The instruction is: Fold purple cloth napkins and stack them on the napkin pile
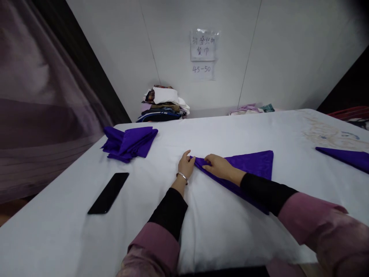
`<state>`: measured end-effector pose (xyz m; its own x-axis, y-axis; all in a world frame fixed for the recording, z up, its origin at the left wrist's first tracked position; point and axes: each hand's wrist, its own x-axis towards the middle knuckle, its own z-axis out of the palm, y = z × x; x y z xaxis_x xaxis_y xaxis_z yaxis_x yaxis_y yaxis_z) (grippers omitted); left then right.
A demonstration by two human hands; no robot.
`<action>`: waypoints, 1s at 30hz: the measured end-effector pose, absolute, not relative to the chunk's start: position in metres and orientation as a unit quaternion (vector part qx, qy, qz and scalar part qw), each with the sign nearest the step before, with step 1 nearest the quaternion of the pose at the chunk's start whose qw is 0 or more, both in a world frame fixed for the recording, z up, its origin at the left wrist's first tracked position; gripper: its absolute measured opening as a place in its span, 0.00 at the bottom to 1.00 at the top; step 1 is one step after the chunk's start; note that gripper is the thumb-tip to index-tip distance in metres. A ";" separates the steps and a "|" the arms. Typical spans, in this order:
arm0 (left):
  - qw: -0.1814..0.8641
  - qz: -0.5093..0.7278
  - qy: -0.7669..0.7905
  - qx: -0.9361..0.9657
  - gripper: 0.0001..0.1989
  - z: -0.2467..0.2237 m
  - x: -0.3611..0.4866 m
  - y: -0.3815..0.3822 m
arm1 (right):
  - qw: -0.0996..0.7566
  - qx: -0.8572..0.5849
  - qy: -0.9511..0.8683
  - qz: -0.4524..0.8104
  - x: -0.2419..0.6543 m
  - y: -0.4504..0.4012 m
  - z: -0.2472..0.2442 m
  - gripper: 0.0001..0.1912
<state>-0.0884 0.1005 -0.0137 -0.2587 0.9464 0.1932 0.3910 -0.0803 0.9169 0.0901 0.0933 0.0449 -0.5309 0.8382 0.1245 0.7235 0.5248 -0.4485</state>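
A purple napkin (pixel 253 163), folded to a long pointed triangle, lies on the white-covered table (pixel 225 238) with its narrow tip toward the left. At that tip, my left hand (pixel 186 165) has its thumb and a finger closed on the cloth, another finger lifted. My right hand (pixel 220 167) rests over the napkin just right of the tip, thumb and fingers curved and apart, touching the folded edge. My right forearm hides part of the napkin's middle and lower edge.
Folded purple napkins (pixel 129 142) lie in a loose heap at the back left. In front of them is a black phone (pixel 108 193). Another purple napkin (pixel 348 157) reaches in from the right. Stacked clothes (pixel 164 104) stand beyond the far edge, below a handwritten paper sign (pixel 204 50).
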 end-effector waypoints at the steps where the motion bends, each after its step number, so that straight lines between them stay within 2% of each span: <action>1: 0.285 0.504 0.612 0.538 0.22 -0.015 -0.088 0.101 | 0.145 -0.459 -0.866 0.132 0.082 0.092 0.045 0.14; 4: 0.308 0.522 0.597 0.526 0.21 -0.016 -0.088 0.103 | 0.099 -0.464 -0.879 0.051 0.069 0.091 0.043 0.12; 8: 0.351 0.534 0.585 0.499 0.19 -0.013 -0.086 0.103 | 0.072 -0.471 -0.878 0.039 0.064 0.090 0.039 0.10; 12: 0.389 0.539 0.586 0.464 0.18 -0.009 -0.084 0.103 | 0.072 -0.489 -0.867 0.056 0.059 0.088 0.037 0.13; 16: 0.415 0.540 0.587 0.437 0.19 -0.006 -0.083 0.103 | 0.072 -0.497 -0.861 0.076 0.054 0.089 0.036 0.11; 30: 0.441 0.526 0.574 0.446 0.29 -0.003 -0.086 0.099 | 0.098 -0.517 -0.843 0.110 0.051 0.095 0.030 0.10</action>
<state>-0.0855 0.0991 -0.0029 -0.2129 0.9764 -0.0362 0.0481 0.0475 0.9977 0.0510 0.0952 0.0300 -0.4455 0.8937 0.0525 0.8505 0.4408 -0.2869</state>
